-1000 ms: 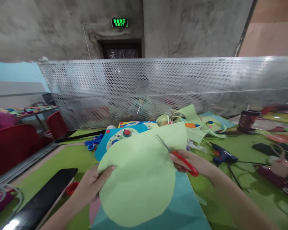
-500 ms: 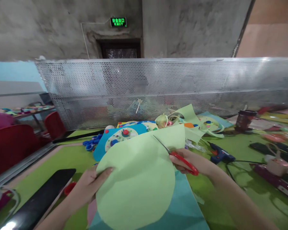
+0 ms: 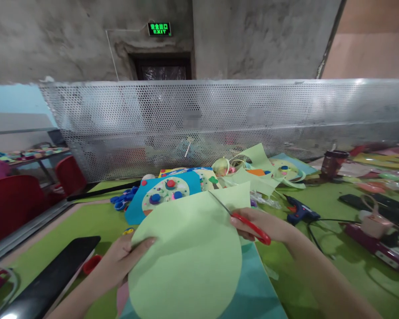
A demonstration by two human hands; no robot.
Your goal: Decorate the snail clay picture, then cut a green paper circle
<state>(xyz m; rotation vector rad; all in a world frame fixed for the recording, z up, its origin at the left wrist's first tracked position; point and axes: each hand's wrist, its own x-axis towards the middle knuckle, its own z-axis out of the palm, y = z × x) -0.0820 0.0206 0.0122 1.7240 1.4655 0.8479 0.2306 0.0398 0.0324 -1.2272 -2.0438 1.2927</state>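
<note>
A large sheet of light green paper (image 3: pixel 186 257), cut to a rounded outline along its sides and bottom, is held up in front of me. My left hand (image 3: pixel 129 254) pinches its left edge, thumb on top. My right hand (image 3: pixel 252 223) grips the red handles of a pair of scissors (image 3: pixel 251 228); the blades lie across the paper's upper right part, near its top edge. Blue-green card (image 3: pixel 259 283) lies underneath. Just behind stands a blue card with a decorated round piece (image 3: pixel 166 190) bearing red and blue caps.
A blue glue gun (image 3: pixel 301 210) and a purple power strip (image 3: pixel 375 248) with cables lie to the right, with a dark cup (image 3: pixel 334 164) farther back. At the left are a black phone-like slab (image 3: pixel 53 274) and blue caps (image 3: pixel 124 199). A perforated metal panel (image 3: pixel 219 115) borders the table.
My hands, the paper and the scissors sit slightly lower, and the paper's top edge has dropped, showing more of the decorated card. The whole view has shifted a little.
</note>
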